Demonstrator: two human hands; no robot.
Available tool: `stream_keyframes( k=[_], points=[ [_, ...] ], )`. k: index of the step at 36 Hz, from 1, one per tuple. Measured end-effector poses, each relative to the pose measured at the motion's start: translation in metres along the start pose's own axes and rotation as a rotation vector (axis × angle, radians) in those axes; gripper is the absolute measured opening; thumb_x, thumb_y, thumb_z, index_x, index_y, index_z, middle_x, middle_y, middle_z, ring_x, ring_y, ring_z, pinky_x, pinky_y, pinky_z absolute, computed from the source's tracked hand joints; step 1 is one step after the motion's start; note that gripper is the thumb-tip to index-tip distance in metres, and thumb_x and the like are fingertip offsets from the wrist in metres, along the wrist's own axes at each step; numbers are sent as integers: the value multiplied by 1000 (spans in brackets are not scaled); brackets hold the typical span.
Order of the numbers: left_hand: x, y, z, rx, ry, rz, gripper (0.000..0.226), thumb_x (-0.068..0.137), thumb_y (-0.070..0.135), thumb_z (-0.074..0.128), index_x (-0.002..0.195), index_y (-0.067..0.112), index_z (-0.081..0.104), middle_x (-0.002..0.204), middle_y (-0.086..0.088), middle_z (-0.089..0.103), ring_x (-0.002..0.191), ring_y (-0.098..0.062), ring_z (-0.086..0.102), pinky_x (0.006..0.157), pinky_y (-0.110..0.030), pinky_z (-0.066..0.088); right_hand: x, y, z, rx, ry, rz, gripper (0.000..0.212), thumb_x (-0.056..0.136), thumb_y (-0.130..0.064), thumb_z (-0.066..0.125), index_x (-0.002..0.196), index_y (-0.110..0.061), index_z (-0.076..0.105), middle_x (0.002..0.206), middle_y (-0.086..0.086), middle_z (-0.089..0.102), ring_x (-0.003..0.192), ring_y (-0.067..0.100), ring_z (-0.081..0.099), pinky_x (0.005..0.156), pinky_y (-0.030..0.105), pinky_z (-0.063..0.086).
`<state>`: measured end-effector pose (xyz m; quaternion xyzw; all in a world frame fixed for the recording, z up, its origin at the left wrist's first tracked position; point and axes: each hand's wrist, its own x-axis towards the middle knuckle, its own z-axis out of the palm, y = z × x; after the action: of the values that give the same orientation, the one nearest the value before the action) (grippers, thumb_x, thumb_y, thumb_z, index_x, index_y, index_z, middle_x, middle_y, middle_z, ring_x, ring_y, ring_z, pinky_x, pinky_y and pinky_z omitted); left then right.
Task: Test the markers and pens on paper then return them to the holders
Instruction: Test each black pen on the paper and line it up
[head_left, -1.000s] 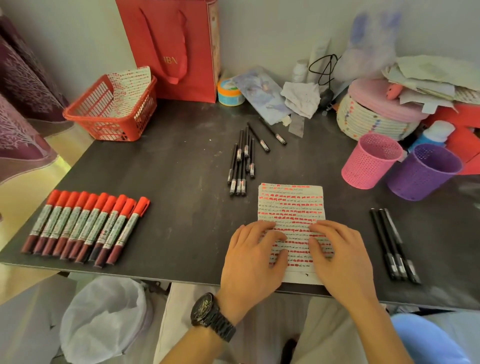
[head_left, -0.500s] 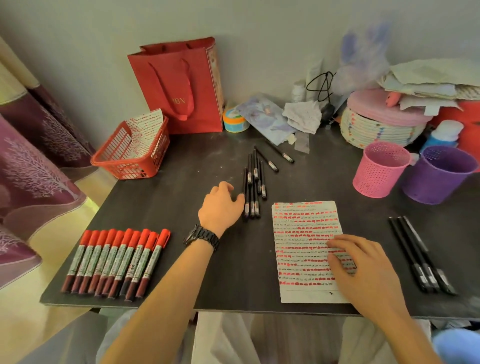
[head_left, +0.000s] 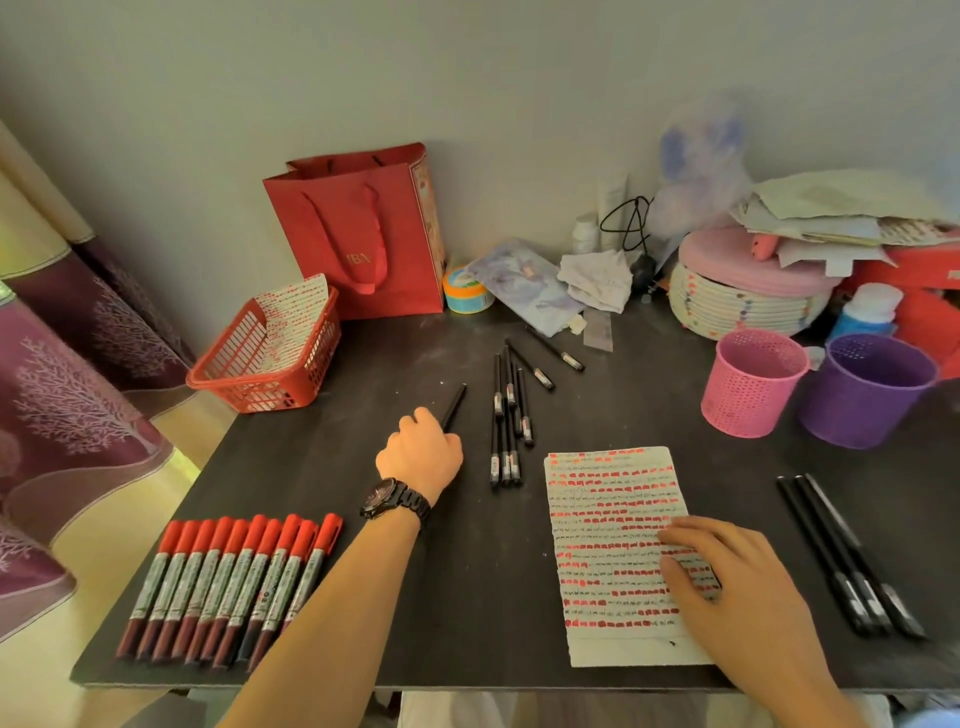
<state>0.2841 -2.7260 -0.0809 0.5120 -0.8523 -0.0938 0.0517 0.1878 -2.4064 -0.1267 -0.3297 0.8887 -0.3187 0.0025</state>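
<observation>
The left hand (head_left: 421, 449) is closed around a slim black pen (head_left: 453, 406). The free end of the pen sticks out past the knuckles, pointing away from the person and a little to the right. The right hand (head_left: 737, 582) lies with straight fingers flat on the lower right part of the white sheet of paper (head_left: 608, 519), which is covered with rows of red marks. This hand holds nothing and only presses the sheet on the dark bench (head_left: 363, 364).

The sheet lies to the right of the left hand and nearer to the person. The loose group of black pens (head_left: 506, 431) is between them, so I judge the held pen must pass over or before this group to reach the sheet. The right hand is the nearer one to the paper, and the left is the nearer one to the loose pens.

In the loose group I count about six pens close together, but they overlap, so I am not sure. Two more lie slanted behind them. Three black pens (head_left: 852, 561) lie side by side at the right of the paper. The red-capped markers (head_left: 234, 582) at the left make one row of ten, as far as I can count. There are two holders, a pink mesh cup (head_left: 753, 384) and a purple mesh cup (head_left: 867, 392), and no pen shows in either.
</observation>
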Motion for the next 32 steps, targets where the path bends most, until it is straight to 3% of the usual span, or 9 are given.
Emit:
stream_keyframes(
  k=[6, 8, 11, 16, 18, 20, 24, 28, 32],
  points=[
    [-13, -14, -5, -323, 16, -19, 18, 102, 34, 43, 114, 22, 49, 86, 9, 58, 80, -17, 60, 71, -35, 51, -1, -2, -2, 6, -21, 4, 25, 87, -36, 73, 111, -44, 67, 122, -27, 58, 113, -6, 39, 94, 39, 52],
    [-28, -12, -8, -511, 37, 16, 18, 105, 35, 41, 114, 24, 52, 83, 7, 63, 72, -11, 62, 65, -33, 52, -2, -2, -4, 30, -28, 8, 28, 87, -38, 72, 113, -47, 64, 122, -28, 57, 114, -7, 40, 93, 35, 51],
    [-62, -3, -8, -791, 47, 88, 30, 106, 38, 36, 103, 26, 63, 72, 10, 61, 52, -2, 51, 49, -18, 39, -4, -2, -7, 155, 10, 16, 32, 85, -46, 68, 115, -50, 58, 119, -32, 54, 113, -4, 47, 87, 26, 45],
    [-135, 18, -2, -1005, -96, 306, 40, 100, 56, 34, 90, 30, 63, 61, 14, 48, 54, -5, 38, 49, -18, 31, -10, -5, -19, 378, 124, 23, 26, 86, -56, 57, 108, -44, 64, 109, -24, 66, 107, 3, 59, 85, 17, 46],
    [-161, 26, 1, -989, -180, 417, 37, 98, 60, 33, 92, 36, 61, 68, 19, 59, 57, -3, 51, 51, -15, 37, -16, -8, -24, 496, 167, 40, 15, 93, -52, 60, 105, -45, 65, 101, -18, 71, 96, 10, 66, 81, 23, 50],
    [-182, 31, 6, -919, -242, 500, 32, 103, 54, 34, 98, 37, 61, 85, 17, 68, 75, -7, 63, 62, -26, 49, -25, -16, -30, 633, 179, 45, 18, 91, -50, 61, 108, -45, 65, 91, -12, 73, 84, 10, 69, 73, 23, 54],
    [-214, 39, 12, -792, -295, 623, 38, 104, 53, 29, 110, 32, 61, 107, 17, 66, 99, -7, 62, 82, -33, 51, -44, -36, -39, 894, 67, 135, 23, 90, -48, 68, 98, -28, 74, 77, 2, 73, 60, 7, 61, 57, 16, 50],
    [-230, 41, 10, -643, -251, 773, 38, 103, 48, 32, 114, 27, 62, 109, 14, 61, 101, -8, 59, 84, -35, 51, -66, -50, -35, 979, 3, 233, 22, 85, -35, 66, 77, -16, 75, 58, 6, 63, 50, 10, 55, 53, 19, 48],
    [-234, 37, 13, -524, -159, 774, 39, 101, 50, 33, 94, 24, 61, 90, 14, 61, 84, -7, 55, 71, -36, 51, -82, -57, -29, 954, -7, 323, 36, 84, -40, 63, 60, -12, 63, 50, 3, 58, 42, 13, 50, 47, 17, 43]
  ],
)
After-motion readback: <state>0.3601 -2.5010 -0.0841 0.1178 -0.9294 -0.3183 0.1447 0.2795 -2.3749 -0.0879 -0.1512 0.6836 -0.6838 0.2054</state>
